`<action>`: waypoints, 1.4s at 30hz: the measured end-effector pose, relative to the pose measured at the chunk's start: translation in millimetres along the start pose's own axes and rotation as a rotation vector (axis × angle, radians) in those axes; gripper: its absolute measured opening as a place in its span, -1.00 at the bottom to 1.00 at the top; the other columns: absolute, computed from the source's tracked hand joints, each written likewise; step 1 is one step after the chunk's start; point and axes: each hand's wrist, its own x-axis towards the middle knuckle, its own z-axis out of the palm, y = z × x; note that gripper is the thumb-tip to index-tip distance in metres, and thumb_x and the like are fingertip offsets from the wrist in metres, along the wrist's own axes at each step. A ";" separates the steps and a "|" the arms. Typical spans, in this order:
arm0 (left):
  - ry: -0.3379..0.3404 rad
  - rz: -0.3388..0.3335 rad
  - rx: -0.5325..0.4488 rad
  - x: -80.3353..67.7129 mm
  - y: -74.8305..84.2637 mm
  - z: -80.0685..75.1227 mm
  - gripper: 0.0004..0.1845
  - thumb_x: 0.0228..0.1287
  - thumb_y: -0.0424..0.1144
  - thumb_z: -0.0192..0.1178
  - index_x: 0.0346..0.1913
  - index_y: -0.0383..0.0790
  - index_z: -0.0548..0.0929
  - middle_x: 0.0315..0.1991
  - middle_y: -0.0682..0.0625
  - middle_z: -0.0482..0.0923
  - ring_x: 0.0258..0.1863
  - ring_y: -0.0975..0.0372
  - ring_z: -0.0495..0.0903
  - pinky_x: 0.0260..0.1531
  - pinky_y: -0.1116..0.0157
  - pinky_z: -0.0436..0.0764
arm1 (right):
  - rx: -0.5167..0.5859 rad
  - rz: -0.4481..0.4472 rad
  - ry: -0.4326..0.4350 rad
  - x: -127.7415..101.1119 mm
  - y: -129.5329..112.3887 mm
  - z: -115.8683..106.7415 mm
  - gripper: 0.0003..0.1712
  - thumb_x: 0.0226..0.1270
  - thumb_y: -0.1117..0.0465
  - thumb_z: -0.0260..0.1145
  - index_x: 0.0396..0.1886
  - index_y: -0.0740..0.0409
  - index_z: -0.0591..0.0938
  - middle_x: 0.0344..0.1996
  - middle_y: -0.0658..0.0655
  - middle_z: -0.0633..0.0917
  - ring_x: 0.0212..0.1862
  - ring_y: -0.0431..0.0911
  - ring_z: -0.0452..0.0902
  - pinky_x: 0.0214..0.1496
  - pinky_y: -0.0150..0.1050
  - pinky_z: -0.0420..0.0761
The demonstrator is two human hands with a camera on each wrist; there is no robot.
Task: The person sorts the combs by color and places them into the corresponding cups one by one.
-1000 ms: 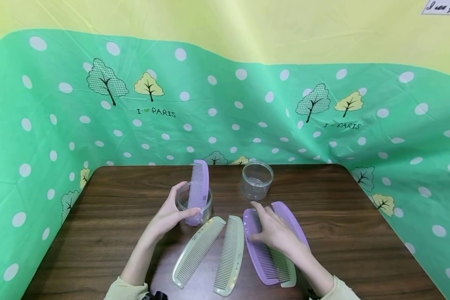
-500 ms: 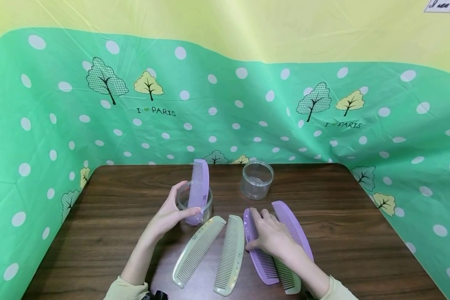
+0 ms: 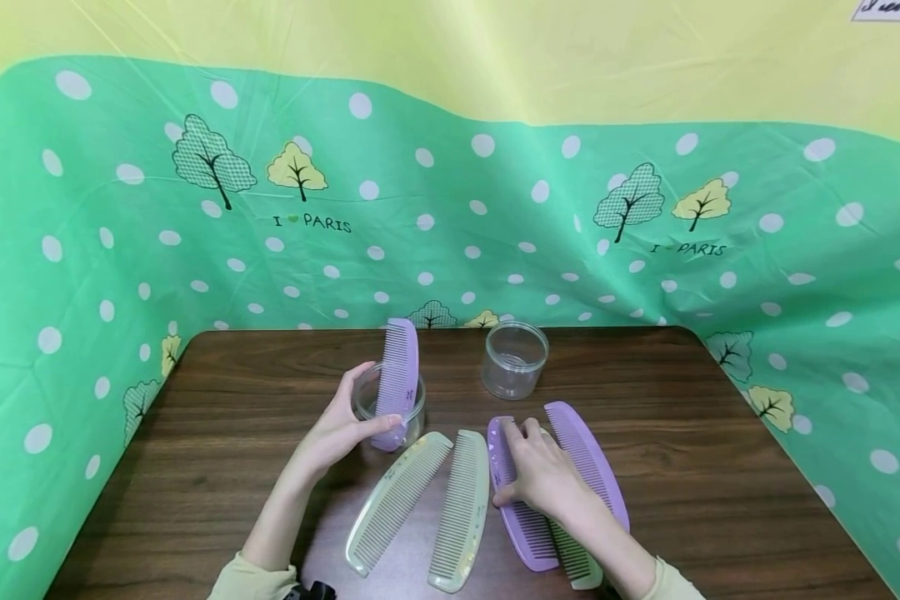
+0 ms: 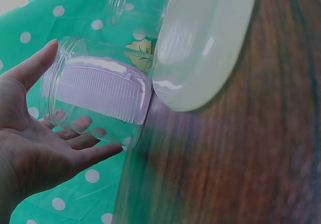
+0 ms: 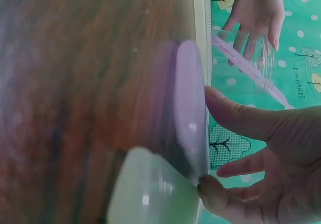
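My left hand (image 3: 330, 437) (image 4: 35, 148) grips a clear jar (image 3: 414, 410) (image 4: 62, 116) that stands on the table, thumb on the near side and fingers on the far side. A purple comb (image 3: 399, 367) (image 4: 105, 91) stands upright in that jar. My right hand (image 3: 543, 475) (image 5: 271, 153) lies on a second purple comb (image 3: 521, 529) (image 5: 189, 108), with the thumb at its left edge and the fingers curled over it. Under that comb lies a pale green comb (image 3: 573, 554) (image 5: 150, 194). A third purple comb (image 3: 588, 458) lies just to the right.
Two more pale green combs (image 3: 396, 500) (image 3: 461, 508) lie side by side between my hands. An empty clear jar (image 3: 513, 360) stands behind the right hand. The brown wooden table (image 3: 232, 400) is walled by a green dotted cloth (image 3: 495, 217) at the back and sides.
My right hand has drawn back slightly toward me, and the combs under it have shifted with it. The left hand and its jar have stayed still.
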 end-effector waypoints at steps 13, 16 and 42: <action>-0.001 -0.005 0.009 0.2 0.7 -0.1 0.04 0.19 -0.19 0.51 0.59 -0.03 0.03 0.62 -0.12 0.13 0.60 -0.07 0.15 0.56 -0.15 0.13 | -0.025 0.016 -0.009 0.2 -0.4 -1.8 0.40 -0.43 0.01 0.83 0.48 0.35 0.35 0.01 0.38 0.63 -0.10 0.09 0.58 -0.16 0.10 0.67; 0.000 -0.007 0.017 0.2 1.0 -0.2 0.04 0.19 -0.18 0.51 0.59 -0.02 0.04 0.62 -0.12 0.13 0.61 -0.06 0.14 0.56 -0.14 0.13 | -0.028 0.030 -0.019 0.4 -0.6 -2.3 0.40 -0.40 0.01 0.83 0.50 0.34 0.33 0.04 0.40 0.66 -0.05 0.10 0.60 -0.14 0.09 0.68; -0.006 -0.006 0.012 0.0 -0.4 -0.7 0.05 0.19 -0.17 0.51 0.60 -0.01 0.03 0.63 -0.11 0.11 0.62 -0.04 0.12 0.54 -0.13 0.17 | 0.179 0.046 -0.049 9.1 7.1 -14.0 0.07 0.05 0.36 0.60 0.53 0.41 0.25 0.12 0.39 0.69 0.11 0.14 0.67 0.13 0.11 0.66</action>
